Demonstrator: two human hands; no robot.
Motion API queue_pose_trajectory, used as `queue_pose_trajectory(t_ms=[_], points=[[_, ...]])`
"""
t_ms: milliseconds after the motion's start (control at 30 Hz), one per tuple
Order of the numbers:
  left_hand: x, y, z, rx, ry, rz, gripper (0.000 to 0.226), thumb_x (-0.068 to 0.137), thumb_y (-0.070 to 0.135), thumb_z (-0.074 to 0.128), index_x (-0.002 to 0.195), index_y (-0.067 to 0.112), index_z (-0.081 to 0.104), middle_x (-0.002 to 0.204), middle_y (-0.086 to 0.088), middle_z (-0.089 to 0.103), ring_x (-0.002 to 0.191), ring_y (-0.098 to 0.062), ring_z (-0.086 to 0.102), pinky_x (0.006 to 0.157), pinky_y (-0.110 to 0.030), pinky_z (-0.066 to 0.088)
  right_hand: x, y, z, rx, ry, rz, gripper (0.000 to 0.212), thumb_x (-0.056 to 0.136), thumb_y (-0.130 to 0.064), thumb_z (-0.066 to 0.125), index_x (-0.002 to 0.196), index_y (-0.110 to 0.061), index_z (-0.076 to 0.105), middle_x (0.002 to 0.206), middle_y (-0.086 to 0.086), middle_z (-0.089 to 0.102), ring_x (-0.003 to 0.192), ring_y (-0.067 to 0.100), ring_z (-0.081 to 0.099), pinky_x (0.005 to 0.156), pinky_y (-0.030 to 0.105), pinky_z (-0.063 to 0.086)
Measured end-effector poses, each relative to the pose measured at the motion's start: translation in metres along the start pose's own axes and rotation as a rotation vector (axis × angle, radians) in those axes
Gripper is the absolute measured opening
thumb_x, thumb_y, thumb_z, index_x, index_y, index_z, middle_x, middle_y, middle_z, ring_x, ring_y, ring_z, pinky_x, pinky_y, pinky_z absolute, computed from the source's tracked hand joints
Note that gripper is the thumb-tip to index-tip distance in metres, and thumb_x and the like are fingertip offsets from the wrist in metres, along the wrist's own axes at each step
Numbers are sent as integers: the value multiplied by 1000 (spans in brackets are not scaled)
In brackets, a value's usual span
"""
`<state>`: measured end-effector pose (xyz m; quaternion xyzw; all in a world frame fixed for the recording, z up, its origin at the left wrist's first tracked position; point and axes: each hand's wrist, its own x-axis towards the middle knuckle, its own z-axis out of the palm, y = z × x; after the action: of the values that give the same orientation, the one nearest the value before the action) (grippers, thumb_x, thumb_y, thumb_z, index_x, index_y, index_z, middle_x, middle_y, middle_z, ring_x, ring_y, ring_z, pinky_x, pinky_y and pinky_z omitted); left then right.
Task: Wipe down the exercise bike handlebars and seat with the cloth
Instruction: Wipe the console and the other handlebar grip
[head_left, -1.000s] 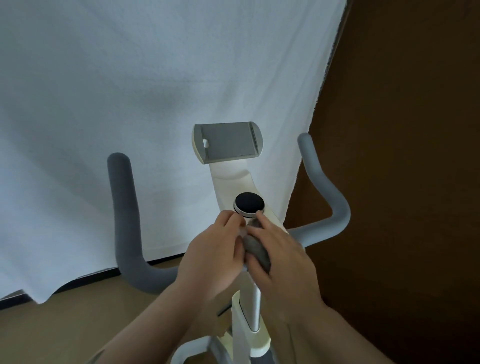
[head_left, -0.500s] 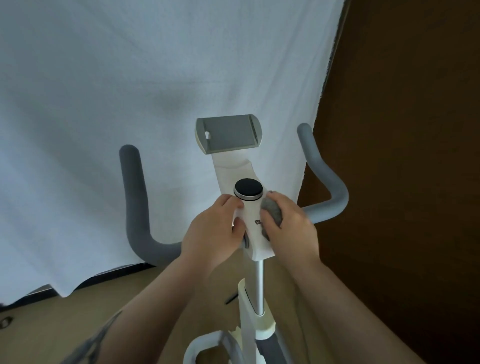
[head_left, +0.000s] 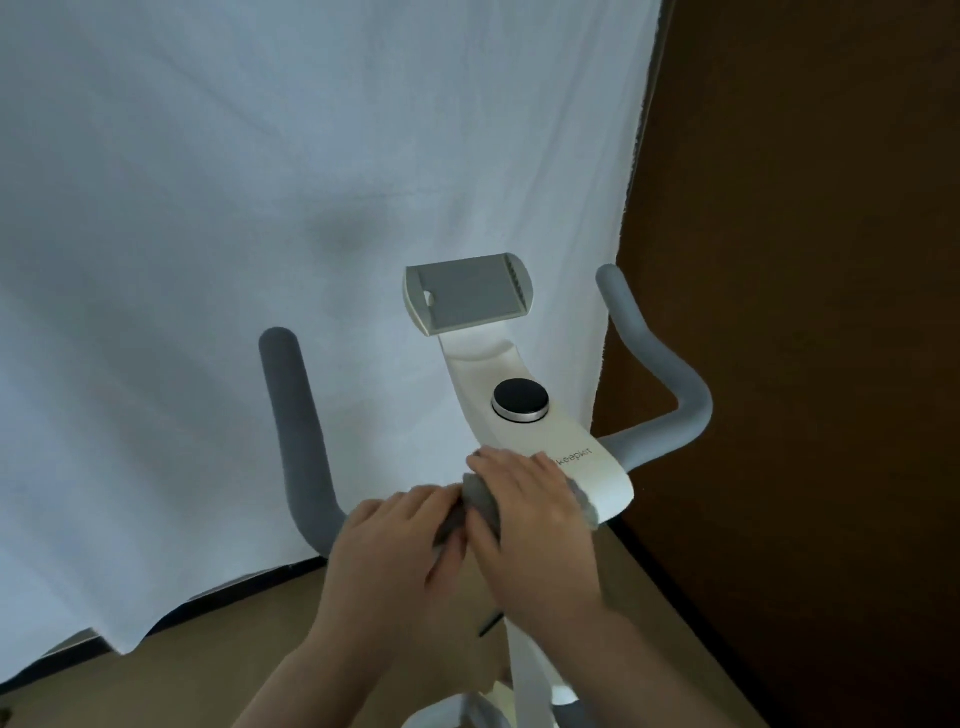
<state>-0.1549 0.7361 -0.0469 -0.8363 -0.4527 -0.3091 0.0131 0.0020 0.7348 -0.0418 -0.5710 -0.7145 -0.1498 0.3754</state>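
The exercise bike has grey padded handlebars: the left bar (head_left: 298, 441) rises at centre left and the right bar (head_left: 660, 379) curves up at the right. Between them is the white console (head_left: 540, 447) with a black round knob (head_left: 520, 399) and a grey device holder (head_left: 467, 293). My right hand (head_left: 530, 525) presses a grey cloth (head_left: 480, 501) onto the near left part of the console, by the base of the left bar. My left hand (head_left: 395, 556) grips the cloth's lower left end. The seat is out of view.
A white sheet (head_left: 260, 208) hangs behind the bike and ends just above the tan floor (head_left: 208, 654). A dark brown wall (head_left: 810, 312) stands to the right. The bike's white stem (head_left: 527, 670) runs down below my hands.
My right hand has carried the cloth from the console's right side across to its near left side. My left hand has dropped lower and taken hold of the cloth. The view has shifted.
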Motion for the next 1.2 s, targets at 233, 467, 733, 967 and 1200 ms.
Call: queue_pose_trajectory(t_ms=[233, 467, 733, 967, 1200], points=[[-13, -53, -18, 30, -11, 38, 30, 92, 31, 40, 80, 26, 67, 75, 16, 63, 69, -4, 56, 93, -19, 32, -14, -36, 15, 201, 3, 74, 32, 80, -25, 71, 111, -16, 69, 109, -4, 70, 102, 11, 65, 94, 33, 52], [-4, -70, -22, -32, -15, 105, 35, 91, 28, 36, 74, 25, 66, 73, 13, 65, 69, -6, 58, 99, -24, 31, 0, -66, 23, 58, -5, 257, 22, 86, -34, 60, 99, -19, 70, 86, -7, 69, 74, 12, 63, 67, 30, 57], [-2, -93, -28, -139, 0, 124, 39, 95, 30, 33, 73, 21, 65, 76, 10, 63, 78, -9, 57, 101, -43, 43, -5, -85, 36, 46, 60, 409, 32, 81, -34, 61, 111, -22, 62, 105, -9, 63, 101, 11, 54, 105, 34, 40], [-4, -98, -30, -84, -60, 203, 48, 97, 33, 23, 76, 21, 65, 78, 8, 61, 85, -15, 55, 109, -44, 33, -11, -102, 29, 108, -6, 570, 43, 84, -32, 63, 124, -29, 50, 119, -12, 52, 116, 7, 42, 103, 41, 41], [-10, -85, -33, -3, -13, 163, 50, 96, 30, 17, 73, 17, 60, 72, 2, 57, 82, -22, 55, 104, -47, 37, -9, -112, 19, 43, -100, 607, 31, 91, -31, 57, 121, -25, 52, 117, -8, 55, 111, 11, 50, 98, 37, 45]])
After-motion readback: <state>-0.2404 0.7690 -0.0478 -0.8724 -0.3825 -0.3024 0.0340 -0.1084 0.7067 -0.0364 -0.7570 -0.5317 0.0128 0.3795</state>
